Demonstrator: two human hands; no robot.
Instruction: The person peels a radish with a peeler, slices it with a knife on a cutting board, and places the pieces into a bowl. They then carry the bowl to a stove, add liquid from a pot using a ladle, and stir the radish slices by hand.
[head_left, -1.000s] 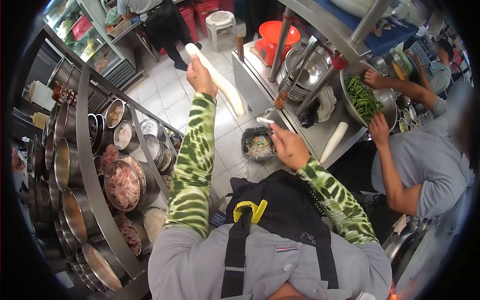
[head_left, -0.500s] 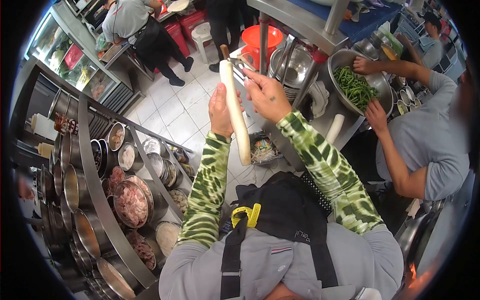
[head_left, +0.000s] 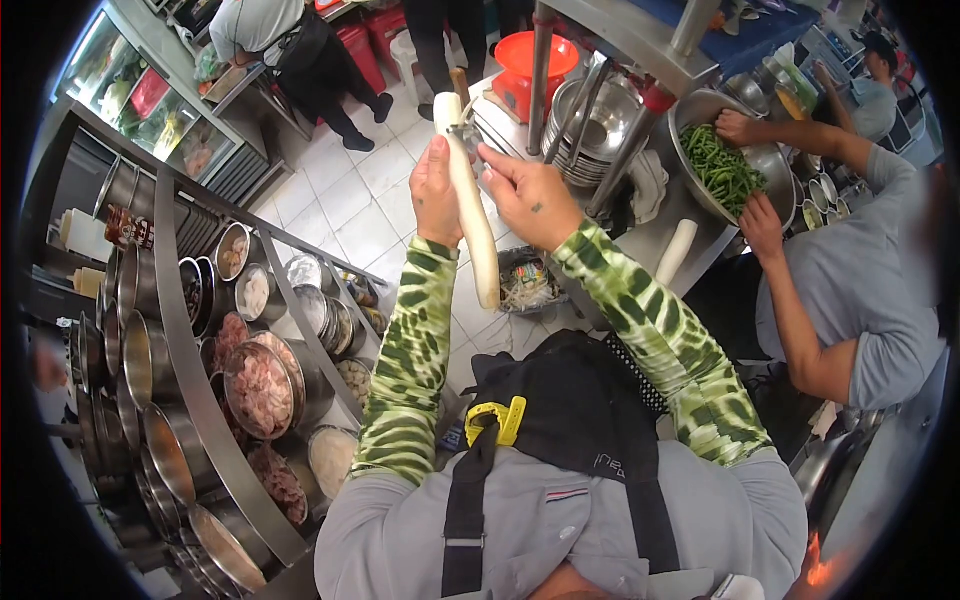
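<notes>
Item: radish (head_left: 470,210), long, white, held near upright over the floor, top end level with the counter (head_left: 640,250) edge, lower end hanging just above the bin (head_left: 525,283).

Left hand (head_left: 437,195): fingers curled fully round the upper half of the radish, thumb on the far side; firm hold.

Right hand (head_left: 528,195): fingers closed on a peeler (head_left: 468,122), its small metal head laid against the radish top, just right of the left hand. The blade itself is too small to make out.

Bin: dark, on the floor against the counter foot, holding pale peelings.

Second radish (head_left: 676,252): lying on the counter, right of the held one, well apart from both hands.

Bowl (head_left: 700,115): large steel, on the counter beyond the second radish, holding green beans (head_left: 722,168). A co-worker's two hands are in it, one at the far rim, one at the near rim.

Stacked bowls (head_left: 590,130): on the counter, behind the right hand.

Red bucket (head_left: 545,60): at the counter's far end.

Pots (head_left: 262,388): steel, on a rack far left of the counter, several with raw meat.
</notes>
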